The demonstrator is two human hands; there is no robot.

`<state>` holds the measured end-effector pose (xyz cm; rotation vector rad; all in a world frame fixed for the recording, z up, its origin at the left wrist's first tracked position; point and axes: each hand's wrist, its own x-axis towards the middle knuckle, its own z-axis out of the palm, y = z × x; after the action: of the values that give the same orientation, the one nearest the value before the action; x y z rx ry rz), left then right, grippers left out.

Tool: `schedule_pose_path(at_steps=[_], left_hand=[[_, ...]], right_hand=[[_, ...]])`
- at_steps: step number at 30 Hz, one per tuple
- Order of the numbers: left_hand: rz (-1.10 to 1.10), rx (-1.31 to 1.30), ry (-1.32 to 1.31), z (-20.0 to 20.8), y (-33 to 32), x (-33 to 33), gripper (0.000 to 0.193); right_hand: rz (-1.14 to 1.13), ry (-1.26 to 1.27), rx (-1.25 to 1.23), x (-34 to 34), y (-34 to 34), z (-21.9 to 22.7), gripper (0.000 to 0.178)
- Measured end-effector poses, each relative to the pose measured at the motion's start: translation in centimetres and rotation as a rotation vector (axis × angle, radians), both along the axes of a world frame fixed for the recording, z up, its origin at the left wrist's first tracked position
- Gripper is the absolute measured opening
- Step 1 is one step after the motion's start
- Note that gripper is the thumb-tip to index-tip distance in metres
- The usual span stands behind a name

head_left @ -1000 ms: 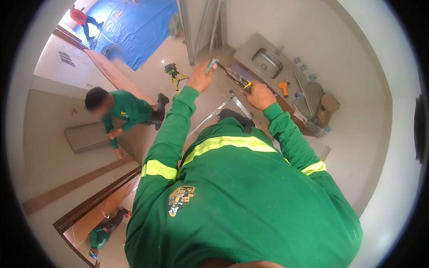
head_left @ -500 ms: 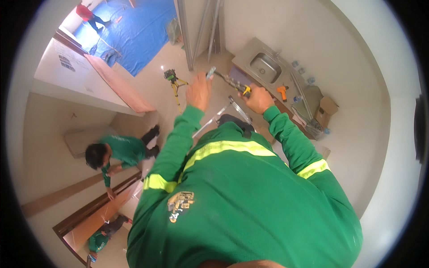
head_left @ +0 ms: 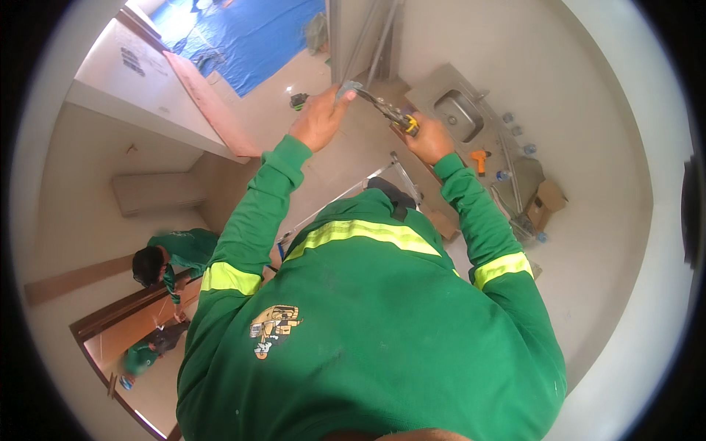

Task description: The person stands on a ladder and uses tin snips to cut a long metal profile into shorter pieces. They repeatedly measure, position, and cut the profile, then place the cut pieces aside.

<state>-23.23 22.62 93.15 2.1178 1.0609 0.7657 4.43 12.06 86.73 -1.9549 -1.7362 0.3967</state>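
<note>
1. Pliers-like tool [head_left: 390,110] with yellow-and-black handles is out ahead of the green-sleeved torso, up off the floor between the two hands, its metal end pointing left.
2. Right hand [head_left: 432,140] is closed around the handles; how far the handles are squeezed is too small to tell.
3. Left hand [head_left: 320,121] pinches a small grey piece [head_left: 347,90] with the thumb laid along it. Tool and piece meet or nearly meet; I cannot tell which.
4. Below the hands, beyond the torso, silver ladder rails [head_left: 407,176] show.
5. To the right is a bench [head_left: 423,92] with a steel sink [head_left: 460,117] set into it. An orange drill [head_left: 480,158] lies near the sink, and clear containers [head_left: 529,149] and an open cardboard box [head_left: 546,202] are further right.
6. At the left, a co-worker in green [head_left: 184,246] bends over near a doorway; a second person in green [head_left: 140,356] shows through the opening.
7. Past the left hand is a black-and-green device [head_left: 298,101], partly hidden.
8. Farther off, long metal profiles [head_left: 382,44] lean upright, and a blue sheet [head_left: 257,44] covers the floor.
</note>
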Motion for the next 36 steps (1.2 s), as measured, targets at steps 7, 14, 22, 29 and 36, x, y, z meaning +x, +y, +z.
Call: schedule_pose_path(at_steps=[7, 14, 22, 29, 36], left_hand=[[-0.064, -0.223, -0.121, 2.9, -0.3, -2.0, 0.052], [-0.215, -0.490, -0.143, 3.6, 0.6, -2.3, 0.051], [-0.347, -0.610, -0.172, 3.6, 0.7, -1.1, 0.055], [-0.455, -0.833, -0.154, 3.2, 1.7, -1.9, 0.061], [-0.375, -0.701, -0.232, 2.8, -0.9, -0.8, 0.056]], right_hand=[[0.068, 0.120, -0.139, -3.3, -1.4, 6.9, 0.048], [0.021, 0.027, -0.277, -3.2, -3.3, 10.7, 0.053], [-0.007, 0.082, -0.149, -2.2, -4.2, 6.6, 0.047], [0.067, 0.096, -0.007, -0.9, -3.2, 3.6, 0.039], [0.074, 0.117, -0.156, -1.0, -5.7, 7.1, 0.057]])
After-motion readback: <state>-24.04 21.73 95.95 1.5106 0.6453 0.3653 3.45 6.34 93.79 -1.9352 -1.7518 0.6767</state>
